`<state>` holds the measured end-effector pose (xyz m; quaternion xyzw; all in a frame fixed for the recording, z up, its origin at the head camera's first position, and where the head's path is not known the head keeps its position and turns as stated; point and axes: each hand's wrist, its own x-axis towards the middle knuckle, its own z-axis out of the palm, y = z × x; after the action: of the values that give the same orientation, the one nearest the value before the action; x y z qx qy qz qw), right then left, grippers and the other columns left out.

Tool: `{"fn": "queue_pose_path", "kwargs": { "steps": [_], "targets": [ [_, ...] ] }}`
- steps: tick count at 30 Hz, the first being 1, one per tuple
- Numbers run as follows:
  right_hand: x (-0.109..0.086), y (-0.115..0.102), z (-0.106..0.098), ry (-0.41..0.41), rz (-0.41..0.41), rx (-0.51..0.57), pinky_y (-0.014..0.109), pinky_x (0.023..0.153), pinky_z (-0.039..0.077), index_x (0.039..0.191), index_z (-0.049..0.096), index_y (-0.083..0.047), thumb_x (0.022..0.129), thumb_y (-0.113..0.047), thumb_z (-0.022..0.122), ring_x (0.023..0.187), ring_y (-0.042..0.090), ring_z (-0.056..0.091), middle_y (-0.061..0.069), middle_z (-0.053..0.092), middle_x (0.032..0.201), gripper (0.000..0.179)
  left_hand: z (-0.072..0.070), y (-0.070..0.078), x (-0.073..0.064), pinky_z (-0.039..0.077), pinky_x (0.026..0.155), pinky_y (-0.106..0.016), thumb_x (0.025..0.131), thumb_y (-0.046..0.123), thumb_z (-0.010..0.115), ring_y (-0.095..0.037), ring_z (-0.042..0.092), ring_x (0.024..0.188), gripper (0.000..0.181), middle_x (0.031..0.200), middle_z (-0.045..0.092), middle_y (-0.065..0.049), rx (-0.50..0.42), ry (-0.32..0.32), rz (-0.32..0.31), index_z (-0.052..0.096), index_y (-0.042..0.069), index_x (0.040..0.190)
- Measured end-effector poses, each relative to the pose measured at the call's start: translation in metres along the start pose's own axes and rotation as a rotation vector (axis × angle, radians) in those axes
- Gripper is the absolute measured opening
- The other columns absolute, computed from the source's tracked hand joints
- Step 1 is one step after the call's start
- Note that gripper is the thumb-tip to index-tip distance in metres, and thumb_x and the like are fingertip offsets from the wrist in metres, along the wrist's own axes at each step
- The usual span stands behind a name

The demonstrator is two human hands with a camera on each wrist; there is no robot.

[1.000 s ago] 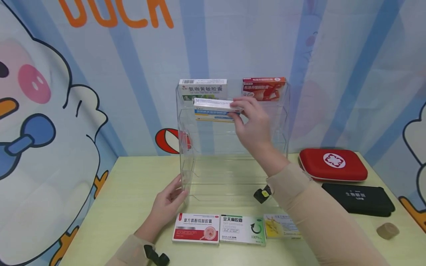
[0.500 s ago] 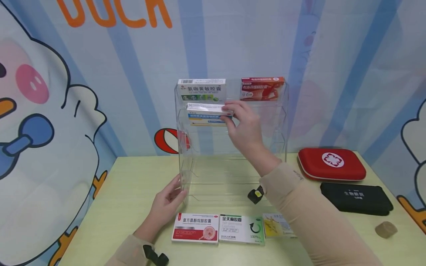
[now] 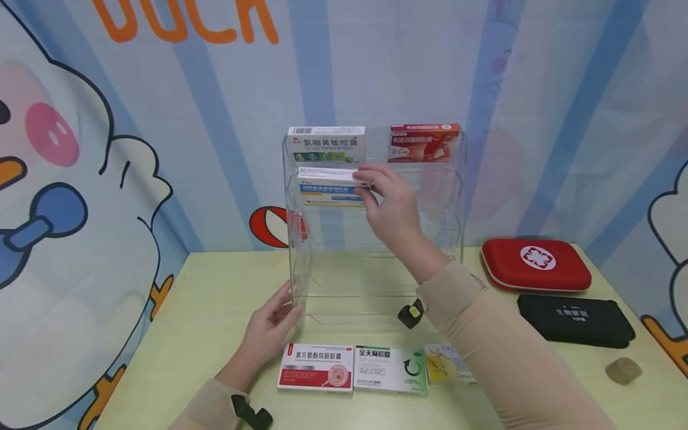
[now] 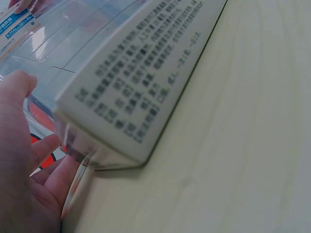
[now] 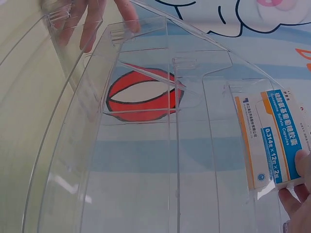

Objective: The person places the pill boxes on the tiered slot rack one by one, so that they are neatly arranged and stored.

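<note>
A clear acrylic tiered rack [image 3: 294, 257] stands upright at the middle of the table. My right hand [image 3: 395, 209] pinches the right end of a white, blue and yellow medicine box [image 3: 325, 189]. In the right wrist view the box [image 5: 265, 141] sits at the rack's second tier from the top, partly behind its clear front lip. My left hand [image 3: 271, 322] grips the rack's lower left side, thumb toward the front and fingers around the edge. Above, in the top tier, stand a white and green medicine box [image 3: 326, 146] and a red one [image 3: 424, 144].
In front of the rack lie a red and white medicine box [image 3: 316, 368], a green and white one [image 3: 391, 370] and a yellow and white one [image 3: 448, 364], partly behind my right sleeve. At right are a red case [image 3: 537, 266], a black pouch [image 3: 577, 319] and a brown cylinder [image 3: 623, 371].
My right hand has moved the blue and yellow medicine box left and slightly down to the second tier. My left hand has kept its place on the rack.
</note>
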<state>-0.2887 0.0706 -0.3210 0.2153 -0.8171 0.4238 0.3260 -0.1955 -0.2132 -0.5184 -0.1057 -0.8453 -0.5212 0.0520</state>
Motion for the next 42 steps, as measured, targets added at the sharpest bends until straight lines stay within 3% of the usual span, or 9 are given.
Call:
{"fn": "queue_pose_path", "kwargs": {
  "steps": [4,10,16,20,24,32,42],
  "targets": [
    [-0.001,-0.001,0.001,-0.004,0.001,-0.003,0.036,0.108,0.064,0.129,0.078,-0.005,0.102,-0.002,0.077,0.136,0.027,0.069,0.009,0.072,0.145,0.028,0.0,0.0,0.0,0.06,0.113,-0.036,0.108,0.021,0.072,-0.036,0.071,0.138,0.068,0.156,0.066,-0.016,0.0,0.004,0.003,0.044,0.025,0.17],
    [-0.002,-0.001,0.004,-0.008,0.022,0.028,0.037,0.111,0.062,0.132,0.078,-0.004,0.104,-0.001,0.072,0.138,0.026,0.069,0.009,0.071,0.148,0.028,0.0,-0.002,0.0,0.06,0.113,-0.041,0.108,0.022,0.072,-0.037,0.07,0.139,0.068,0.157,0.066,-0.016,-0.008,0.0,0.011,0.043,0.024,0.171],
    [-0.002,-0.003,0.003,-0.02,0.032,0.042,0.039,0.113,0.061,0.134,0.078,-0.004,0.106,-0.002,0.07,0.14,0.026,0.068,0.01,0.069,0.149,0.029,-0.001,-0.004,0.0,0.056,0.106,-0.017,0.108,0.02,0.072,-0.038,0.071,0.137,0.068,0.155,0.067,-0.017,-0.022,0.01,0.024,0.044,0.024,0.17],
    [-0.003,-0.003,0.002,-0.035,0.044,0.055,0.041,0.112,0.062,0.136,0.077,-0.005,0.106,-0.003,0.07,0.141,0.027,0.067,0.01,0.067,0.152,0.031,-0.001,-0.004,0.001,0.053,0.105,-0.012,0.108,0.019,0.072,-0.038,0.071,0.137,0.069,0.156,0.066,-0.017,-0.028,0.01,0.028,0.044,0.022,0.17],
    [-0.005,-0.003,0.001,-0.04,0.056,0.078,0.042,0.112,0.063,0.138,0.075,-0.004,0.105,-0.005,0.072,0.143,0.027,0.065,0.01,0.066,0.154,0.033,-0.001,-0.004,0.0,0.055,0.108,-0.017,0.108,0.019,0.072,-0.038,0.071,0.138,0.069,0.156,0.066,-0.017,-0.025,0.007,0.022,0.044,0.022,0.17],
    [-0.014,-0.002,-0.006,-0.018,0.063,0.138,0.043,0.11,0.064,0.143,0.071,-0.004,0.106,-0.01,0.072,0.144,0.027,0.064,0.01,0.064,0.156,0.037,0.0,-0.003,0.0,0.06,0.114,-0.04,0.108,0.02,0.072,-0.037,0.07,0.138,0.069,0.157,0.066,-0.016,-0.016,0.005,0.014,0.043,0.024,0.171],
    [-0.054,0.007,-0.022,0.013,-0.037,0.22,0.044,0.109,0.064,0.14,0.068,0.003,0.103,-0.002,0.073,0.133,0.036,0.069,0.02,0.069,0.141,0.038,0.0,-0.002,0.001,0.057,0.116,-0.049,0.108,0.022,0.072,-0.039,0.07,0.139,0.069,0.157,0.065,-0.017,-0.027,-0.006,-0.008,0.043,0.027,0.171]
  ]
}}
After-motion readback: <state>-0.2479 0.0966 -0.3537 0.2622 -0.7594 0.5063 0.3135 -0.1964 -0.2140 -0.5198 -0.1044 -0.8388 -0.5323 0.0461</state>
